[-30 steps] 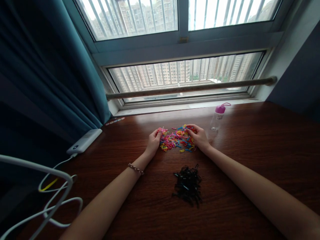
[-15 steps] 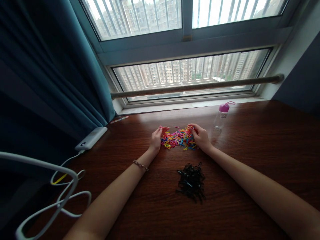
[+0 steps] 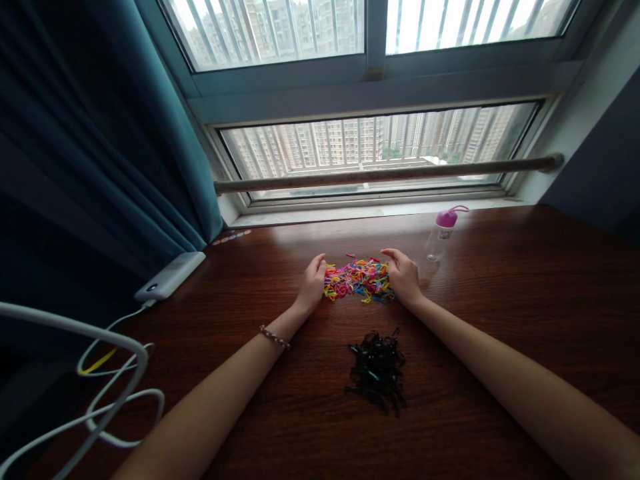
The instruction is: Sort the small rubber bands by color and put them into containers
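Note:
A pile of small bright loops [image 3: 357, 280], which look like coloured elastic hair bands, lies on the brown wooden table. My left hand [image 3: 312, 283] stands on edge against the pile's left side, fingers stretched forward and holding nothing. On the opposite side my right hand [image 3: 403, 275] rests on edge, its palm turned in to the loops and its thumb or finger raised. Both palms border the heap from either end. Nearer to me is a second heap, of black shiny loops or strips [image 3: 377, 370]; their exact kind is hard to make out. Neither hand touches it.
A clear bottle with a pink cap [image 3: 440, 237] stands beyond my right hand. At the left table edge lies a white power bank [image 3: 170, 277] with a cable. A thick white tube [image 3: 100, 323] curves at lower left. Behind are a curtain [image 3: 165, 147] and a window rail [image 3: 390, 175].
Both hands have drawn slightly outward from the coloured pile, and their fingers have straightened. Several loops that were at the fingertips now lie in the pile. The view has shifted slightly.

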The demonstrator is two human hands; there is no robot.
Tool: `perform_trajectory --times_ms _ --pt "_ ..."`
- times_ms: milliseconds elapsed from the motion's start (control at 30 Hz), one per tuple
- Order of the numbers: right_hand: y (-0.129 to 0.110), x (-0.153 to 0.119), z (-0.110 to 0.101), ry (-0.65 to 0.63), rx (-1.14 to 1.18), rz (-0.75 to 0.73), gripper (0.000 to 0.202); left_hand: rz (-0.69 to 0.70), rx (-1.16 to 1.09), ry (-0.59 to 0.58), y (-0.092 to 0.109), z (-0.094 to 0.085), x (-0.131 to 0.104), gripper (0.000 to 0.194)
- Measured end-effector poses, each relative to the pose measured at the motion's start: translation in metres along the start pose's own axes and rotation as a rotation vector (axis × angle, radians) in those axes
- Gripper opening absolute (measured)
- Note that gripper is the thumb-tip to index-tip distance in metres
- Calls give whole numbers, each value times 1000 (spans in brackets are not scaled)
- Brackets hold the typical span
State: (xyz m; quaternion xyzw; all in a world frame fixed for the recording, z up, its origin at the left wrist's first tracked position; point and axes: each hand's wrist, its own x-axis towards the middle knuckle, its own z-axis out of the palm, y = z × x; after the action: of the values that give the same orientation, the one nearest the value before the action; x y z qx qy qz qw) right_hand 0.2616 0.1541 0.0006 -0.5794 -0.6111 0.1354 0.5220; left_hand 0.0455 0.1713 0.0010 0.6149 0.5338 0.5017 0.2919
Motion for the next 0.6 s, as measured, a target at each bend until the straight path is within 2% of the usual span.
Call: perform_trajectory --times_ms 67,133,300,367,433,600 --pt "3 1 1 -31 -88 31 32 15 160 39 1 4 -7 37" --pt "5 0 4 -114 -124 8 31 31 221 6 2 8 -14 41" --pt "-4 -6 11 -412 -8 -242 29 117 72 -302 11 13 -23 43" --pt "-10 -7 11 -465 96 -279 30 158 -1 -375 14 11 -22 42" --pt "-16 -8 8 -404 179 -223 31 172 -32 -335 16 9 -20 42" --pt "-19 -1 -4 -77 257 11 38 171 17 28 18 1 -14 32"
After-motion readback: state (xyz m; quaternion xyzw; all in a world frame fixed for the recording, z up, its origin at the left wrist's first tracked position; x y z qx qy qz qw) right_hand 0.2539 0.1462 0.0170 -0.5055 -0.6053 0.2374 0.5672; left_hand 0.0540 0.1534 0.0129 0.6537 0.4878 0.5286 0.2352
